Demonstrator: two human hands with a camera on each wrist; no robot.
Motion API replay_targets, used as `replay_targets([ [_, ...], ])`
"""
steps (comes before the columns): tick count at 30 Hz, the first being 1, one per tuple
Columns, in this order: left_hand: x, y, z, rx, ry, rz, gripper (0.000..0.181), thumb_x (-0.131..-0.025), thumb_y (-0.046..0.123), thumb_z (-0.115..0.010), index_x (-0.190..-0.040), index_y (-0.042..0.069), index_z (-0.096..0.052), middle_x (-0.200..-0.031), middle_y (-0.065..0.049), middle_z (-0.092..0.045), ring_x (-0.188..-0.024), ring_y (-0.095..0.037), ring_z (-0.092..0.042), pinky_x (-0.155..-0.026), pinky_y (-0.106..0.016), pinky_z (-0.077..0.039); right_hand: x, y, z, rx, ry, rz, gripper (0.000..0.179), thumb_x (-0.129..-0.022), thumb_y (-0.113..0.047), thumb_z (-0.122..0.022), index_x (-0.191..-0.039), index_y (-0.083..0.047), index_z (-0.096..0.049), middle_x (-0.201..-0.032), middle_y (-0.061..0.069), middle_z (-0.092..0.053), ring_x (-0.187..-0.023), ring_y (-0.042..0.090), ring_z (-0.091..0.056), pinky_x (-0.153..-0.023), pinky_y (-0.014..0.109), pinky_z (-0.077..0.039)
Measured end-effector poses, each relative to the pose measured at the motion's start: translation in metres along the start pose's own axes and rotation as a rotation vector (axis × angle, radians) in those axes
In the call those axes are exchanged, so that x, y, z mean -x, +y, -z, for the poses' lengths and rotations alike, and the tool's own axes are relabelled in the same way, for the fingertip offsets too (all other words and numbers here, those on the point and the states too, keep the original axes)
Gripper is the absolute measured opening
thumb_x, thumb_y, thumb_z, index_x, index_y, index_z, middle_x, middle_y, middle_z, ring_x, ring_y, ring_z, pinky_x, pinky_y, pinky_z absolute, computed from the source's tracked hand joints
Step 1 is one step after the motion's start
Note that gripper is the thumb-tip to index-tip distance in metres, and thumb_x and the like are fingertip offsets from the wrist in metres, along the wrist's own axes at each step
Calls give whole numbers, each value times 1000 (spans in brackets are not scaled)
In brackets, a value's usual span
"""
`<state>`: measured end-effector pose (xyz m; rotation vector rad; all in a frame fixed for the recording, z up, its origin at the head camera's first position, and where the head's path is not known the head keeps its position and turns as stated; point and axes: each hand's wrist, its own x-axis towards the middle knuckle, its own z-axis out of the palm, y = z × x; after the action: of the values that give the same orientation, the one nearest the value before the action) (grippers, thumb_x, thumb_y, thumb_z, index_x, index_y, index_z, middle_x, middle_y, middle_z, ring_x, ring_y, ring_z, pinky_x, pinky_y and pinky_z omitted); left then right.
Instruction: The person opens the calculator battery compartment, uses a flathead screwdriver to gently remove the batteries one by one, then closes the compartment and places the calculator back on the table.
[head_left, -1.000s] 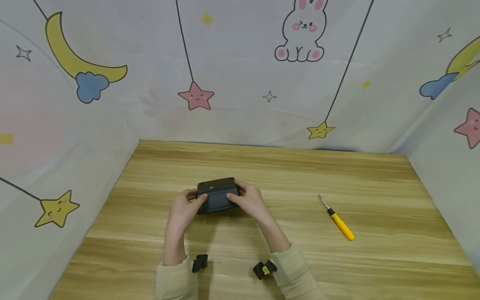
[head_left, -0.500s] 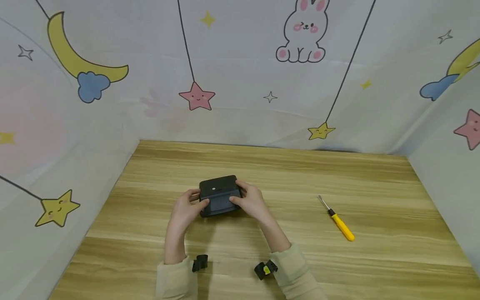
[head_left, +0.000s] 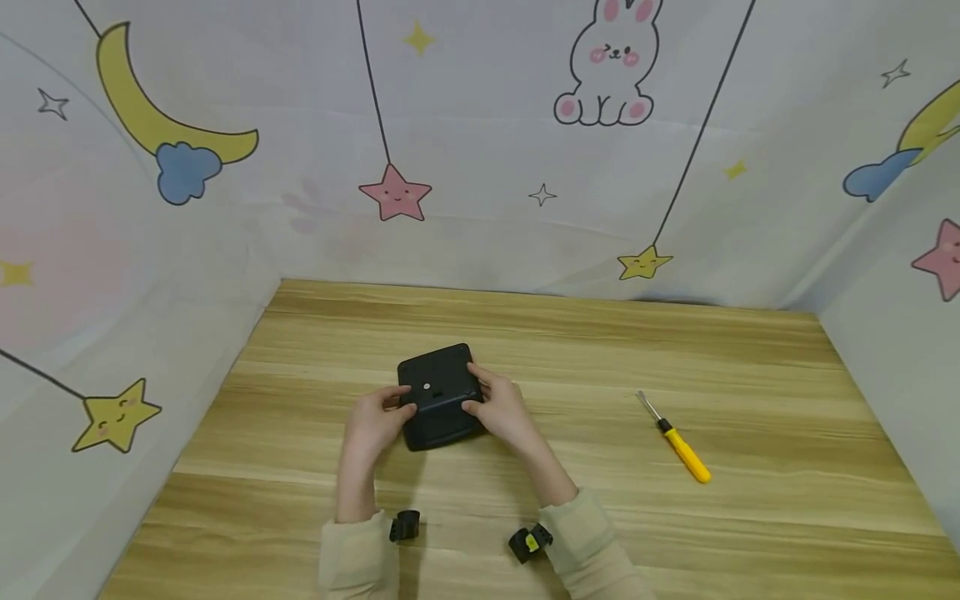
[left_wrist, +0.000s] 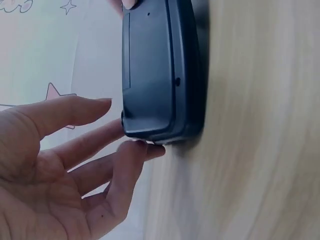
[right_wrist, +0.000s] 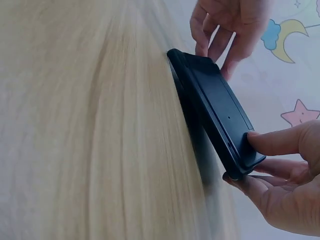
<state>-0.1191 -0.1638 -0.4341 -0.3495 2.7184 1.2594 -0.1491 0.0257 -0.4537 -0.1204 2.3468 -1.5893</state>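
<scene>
A black plastic device (head_left: pixel 438 379), box-shaped with a stepped face, a small pale round spot and a dark slot, is tilted close over the wooden table. My right hand (head_left: pixel 504 408) holds its right end, thumb pressed on the face and fingers behind, as the right wrist view shows. At the other end is my left hand (head_left: pixel 372 423), its fingers touching the device's end. In the left wrist view the left thumb (left_wrist: pixel 82 110) stands apart from the black casing (left_wrist: pixel 150 70). The device's far side is hidden.
A tool with a yellow handle (head_left: pixel 687 456) and a thin metal shaft lies on the table (head_left: pixel 765 383) to the right. Black clip-like mounts (head_left: pixel 405 526) sit by both wrists. A printed cloth wall (head_left: pixel 480 242) encloses the back and sides.
The device has tipped so that more of its back panel with the pale spot faces up, and its near edge has come closer to me. The left fingers have shifted at its end.
</scene>
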Motion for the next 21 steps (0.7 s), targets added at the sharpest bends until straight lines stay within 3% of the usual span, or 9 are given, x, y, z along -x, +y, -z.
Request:
replay_targets([
  [11, 0, -1, 0, 37, 15, 7, 37, -88, 12, -62, -123, 0, -64, -123, -26, -63, -118, -39, -58, -102, -50, -41, -4, 3, -3, 47, 15, -15, 64, -87, 2, -64, -145, -6, -41, -148, 21, -42, -133, 33, -45, -105, 39, -42],
  [21, -1, -2, 0, 44, -17, 18, 39, -87, 9, -62, -126, 0, -62, -128, -26, -59, -120, -39, -57, -102, -50, -42, -4, 4, -4, 125, 38, -5, 61, -87, -2, -65, -144, -7, -44, -145, 20, -44, -131, 31, -48, -103, 40, -44],
])
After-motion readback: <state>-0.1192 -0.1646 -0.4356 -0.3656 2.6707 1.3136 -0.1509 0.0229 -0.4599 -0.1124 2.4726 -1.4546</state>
